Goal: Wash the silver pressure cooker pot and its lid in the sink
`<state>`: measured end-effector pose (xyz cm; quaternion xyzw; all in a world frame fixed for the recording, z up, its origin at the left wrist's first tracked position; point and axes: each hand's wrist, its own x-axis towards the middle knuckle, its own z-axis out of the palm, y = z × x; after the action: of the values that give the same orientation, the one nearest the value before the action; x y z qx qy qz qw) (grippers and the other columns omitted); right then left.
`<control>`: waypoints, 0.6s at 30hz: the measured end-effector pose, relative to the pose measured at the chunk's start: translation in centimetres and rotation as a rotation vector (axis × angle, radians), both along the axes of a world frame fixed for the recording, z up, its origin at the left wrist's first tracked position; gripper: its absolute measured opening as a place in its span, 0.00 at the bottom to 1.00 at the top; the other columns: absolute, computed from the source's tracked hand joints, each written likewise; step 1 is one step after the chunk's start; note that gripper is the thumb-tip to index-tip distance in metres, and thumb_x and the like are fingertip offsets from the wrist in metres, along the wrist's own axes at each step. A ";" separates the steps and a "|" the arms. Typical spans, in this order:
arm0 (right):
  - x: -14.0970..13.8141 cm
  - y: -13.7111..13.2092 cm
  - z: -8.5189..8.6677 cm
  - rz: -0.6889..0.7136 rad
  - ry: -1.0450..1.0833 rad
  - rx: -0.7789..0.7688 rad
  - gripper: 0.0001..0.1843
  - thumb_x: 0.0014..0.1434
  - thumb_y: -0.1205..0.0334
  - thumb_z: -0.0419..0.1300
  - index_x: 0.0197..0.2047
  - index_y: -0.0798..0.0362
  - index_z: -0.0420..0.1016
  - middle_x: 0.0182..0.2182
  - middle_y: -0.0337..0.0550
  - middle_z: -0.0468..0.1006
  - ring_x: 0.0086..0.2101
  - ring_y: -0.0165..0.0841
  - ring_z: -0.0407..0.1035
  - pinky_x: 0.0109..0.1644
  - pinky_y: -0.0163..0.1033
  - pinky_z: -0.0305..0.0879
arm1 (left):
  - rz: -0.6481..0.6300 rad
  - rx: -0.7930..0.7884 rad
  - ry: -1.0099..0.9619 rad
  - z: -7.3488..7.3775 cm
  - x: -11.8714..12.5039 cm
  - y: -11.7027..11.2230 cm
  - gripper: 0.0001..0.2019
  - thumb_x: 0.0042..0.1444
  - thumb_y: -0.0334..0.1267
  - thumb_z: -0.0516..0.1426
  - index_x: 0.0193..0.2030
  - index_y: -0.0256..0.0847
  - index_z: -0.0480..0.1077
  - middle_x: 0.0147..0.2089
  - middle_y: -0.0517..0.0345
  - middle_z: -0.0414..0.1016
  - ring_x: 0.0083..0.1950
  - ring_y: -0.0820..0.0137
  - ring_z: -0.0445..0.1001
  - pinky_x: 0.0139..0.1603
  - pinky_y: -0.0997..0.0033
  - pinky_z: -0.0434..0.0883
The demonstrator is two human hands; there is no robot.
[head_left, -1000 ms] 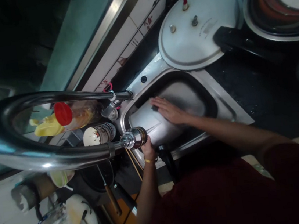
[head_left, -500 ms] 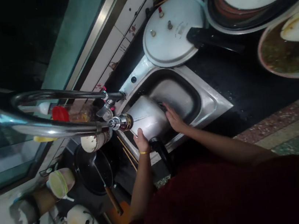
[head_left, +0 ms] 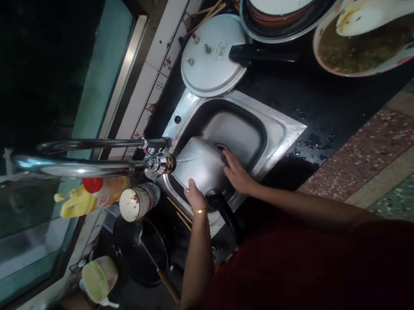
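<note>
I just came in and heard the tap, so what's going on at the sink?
A person is holding a pressure cooker pot tipped on its side in the sink. The left hand grips it near the rim, while the fingers of the right hand are at its base end. A thin stream from the faucet appears to run onto its outer wall. The pressure cooker lid lies beside the sink.

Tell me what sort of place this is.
Most likely a kitchen: there is a rectangular stainless-steel sink, a silvery, black-handled metal pot in it, and a curved chrome faucet reaching over.
</note>
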<state>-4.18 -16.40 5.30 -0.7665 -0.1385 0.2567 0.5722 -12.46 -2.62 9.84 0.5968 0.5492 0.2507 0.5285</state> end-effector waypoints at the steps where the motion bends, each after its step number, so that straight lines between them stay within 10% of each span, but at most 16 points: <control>1: -0.4 0.2 0.4 -0.023 -0.057 -0.008 0.32 0.65 0.57 0.42 0.70 0.59 0.47 0.68 0.52 0.50 0.68 0.37 0.42 0.71 0.53 0.41 | 0.009 0.002 0.019 0.0 0.1 -0.1 0.22 0.47 0.52 0.61 0.40 0.33 0.71 0.36 0.55 0.74 0.41 0.68 0.73 0.49 0.66 0.68; 9: 12.3 8.5 2.7 0.391 -0.001 -0.018 0.26 0.67 0.60 0.42 0.65 0.55 0.61 0.64 0.46 0.63 0.63 0.35 0.56 0.68 0.44 0.50 | -0.016 -0.014 -0.038 -1.1 0.4 -0.3 0.24 0.47 0.53 0.61 0.41 0.34 0.70 0.37 0.55 0.75 0.41 0.68 0.74 0.47 0.67 0.68; 15: 1.5 1.3 4.5 0.399 -0.490 -0.143 0.26 0.64 0.60 0.48 0.66 0.51 0.61 0.68 0.45 0.54 0.68 0.42 0.41 0.70 0.58 0.38 | -0.116 -0.138 -0.199 -0.7 0.8 -0.7 0.27 0.44 0.53 0.62 0.45 0.33 0.71 0.42 0.48 0.77 0.39 0.66 0.76 0.45 0.65 0.70; 18: 1.3 2.1 5.3 0.449 -0.567 -0.177 0.26 0.65 0.62 0.48 0.65 0.51 0.61 0.66 0.45 0.57 0.67 0.43 0.45 0.69 0.59 0.39 | -0.155 -0.179 -0.241 -0.7 1.0 -0.6 0.27 0.43 0.53 0.63 0.45 0.33 0.72 0.42 0.48 0.78 0.39 0.66 0.76 0.44 0.65 0.71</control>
<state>-2.87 -14.34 10.61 -0.8042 -0.4333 0.1642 0.3722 -11.50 -3.20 9.16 0.5536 0.4543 0.2292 0.6592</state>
